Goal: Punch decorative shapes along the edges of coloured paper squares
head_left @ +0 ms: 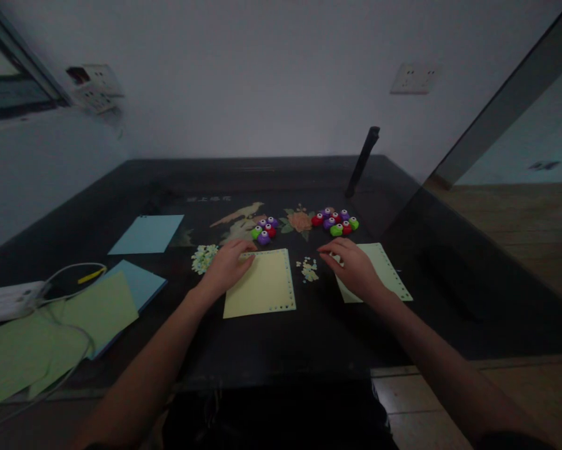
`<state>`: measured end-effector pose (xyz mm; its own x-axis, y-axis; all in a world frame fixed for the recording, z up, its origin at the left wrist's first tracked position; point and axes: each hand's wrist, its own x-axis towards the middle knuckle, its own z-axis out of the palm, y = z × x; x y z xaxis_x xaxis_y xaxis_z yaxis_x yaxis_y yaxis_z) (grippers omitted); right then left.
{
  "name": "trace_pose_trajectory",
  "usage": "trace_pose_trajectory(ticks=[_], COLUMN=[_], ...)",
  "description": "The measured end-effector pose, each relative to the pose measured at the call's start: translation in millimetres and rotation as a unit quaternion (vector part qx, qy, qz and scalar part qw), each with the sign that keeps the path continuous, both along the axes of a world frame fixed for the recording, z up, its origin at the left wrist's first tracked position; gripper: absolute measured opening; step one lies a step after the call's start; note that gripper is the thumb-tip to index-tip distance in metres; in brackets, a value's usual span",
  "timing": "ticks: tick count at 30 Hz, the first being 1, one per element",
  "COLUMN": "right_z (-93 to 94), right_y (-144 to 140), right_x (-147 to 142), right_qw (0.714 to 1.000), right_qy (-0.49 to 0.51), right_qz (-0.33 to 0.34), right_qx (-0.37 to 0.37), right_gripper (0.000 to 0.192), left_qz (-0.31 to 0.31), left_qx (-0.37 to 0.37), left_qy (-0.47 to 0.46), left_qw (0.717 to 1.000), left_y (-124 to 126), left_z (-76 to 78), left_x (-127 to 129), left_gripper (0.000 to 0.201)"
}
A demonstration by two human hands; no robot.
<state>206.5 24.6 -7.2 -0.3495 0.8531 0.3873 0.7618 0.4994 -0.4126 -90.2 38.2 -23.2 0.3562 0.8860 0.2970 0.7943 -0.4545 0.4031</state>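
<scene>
On the dark table point(271, 350) there is a line of pale characters point(209, 199) above a painted bird, but they are too small and blurred to read. No other writing or label can be made out.

The left hand point(224, 270) lies flat, fingers stretched, on the upper left corner of a yellow sheet point(262, 286) that has small holes along its top, right and bottom edges. It presses on the sheet and does not clasp it. The right hand point(356, 269) rests, also loosely open, on the left part of a second yellow sheet point(386, 272), with holes along its right edge; the hand hides much of this sheet. Between the two sheets lies a little heap of paper bits point(309, 270), and another heap point(204, 257) is just left of the left hand.

Behind the hands stand two groups of small coloured punches point(264, 230) and point(336, 222); their details are hard to see in the weak light. At the left lie blue paper point(147, 234), green paper point(50, 337) and a white power strip point(6, 301), which is cut off by the picture edge.
</scene>
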Motion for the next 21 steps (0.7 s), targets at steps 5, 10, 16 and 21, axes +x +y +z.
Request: trace_pose_trajectory(ticks=[5, 10, 16, 21], right_z=[-8.2, -22.1, -23.2, -28.7], right_y=[30.3, 39.4, 38.2, 42.7], right_x=[-56.7, -74.9, -73.9, -73.0], right_qw=[0.985, 0.969, 0.975, 0.983], right_qy=[-0.158, -0.233, -0.205, -0.161], right_qz=[0.073, 0.075, 0.079, 0.077], right_qx=[-0.021, -0.031, -0.027, -0.04], right_gripper=[0.031, 0.05, 0.04, 0.044], left_qz=[0.009, 0.031, 0.043, 0.051], left_qx=[-0.033, -0.044, -0.049, -0.053], left_qy=[0.073, 0.132, 0.147, 0.131], left_qw=[0.997, 0.99, 0.987, 0.989], left_y=[0.3, -4.0, -6.0, -3.7], left_z=[-4.3, -8.4, -4.6, -8.0], left_x=[-7.7, -6.7, -4.4, -5.2], left_gripper=[0.035, 0.062, 0.06, 0.06])
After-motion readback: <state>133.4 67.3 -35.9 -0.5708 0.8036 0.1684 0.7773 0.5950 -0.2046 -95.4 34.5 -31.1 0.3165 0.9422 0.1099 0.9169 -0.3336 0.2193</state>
